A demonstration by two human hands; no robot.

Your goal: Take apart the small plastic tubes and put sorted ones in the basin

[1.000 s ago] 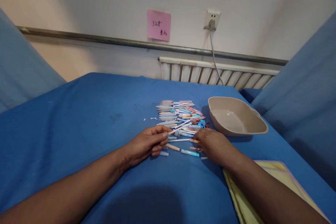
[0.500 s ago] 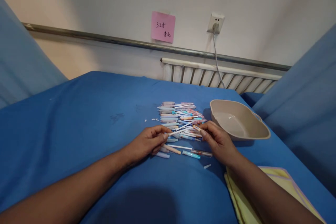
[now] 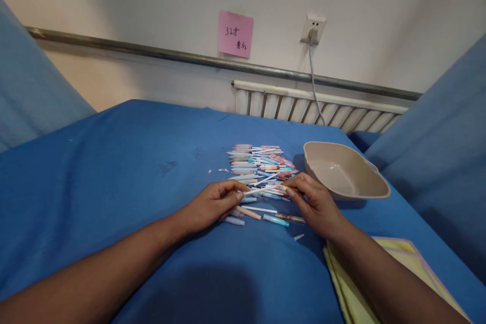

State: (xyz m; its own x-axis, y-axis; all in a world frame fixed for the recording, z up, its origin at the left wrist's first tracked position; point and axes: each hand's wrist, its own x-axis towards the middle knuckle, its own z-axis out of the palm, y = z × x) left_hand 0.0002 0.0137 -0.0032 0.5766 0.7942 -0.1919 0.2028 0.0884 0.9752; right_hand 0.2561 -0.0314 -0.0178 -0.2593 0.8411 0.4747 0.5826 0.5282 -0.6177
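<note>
Left hand [image 3: 220, 201]: pinched one slim white rod [image 3: 260, 190]. Right hand [image 3: 315, 203]: pinched one pale-orange cylindrical barrel [image 3: 281, 188], near the rod's tip, above multicoloured plastic pen parts [image 3: 243, 166]. Straight alignment, light pressure seemed best.

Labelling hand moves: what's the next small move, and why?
Probably ease the orange tube onto the white stick: the left hand pinches the stick, the right hand the tube, and their ends appear to meet, though contact is hard to tell.
</note>
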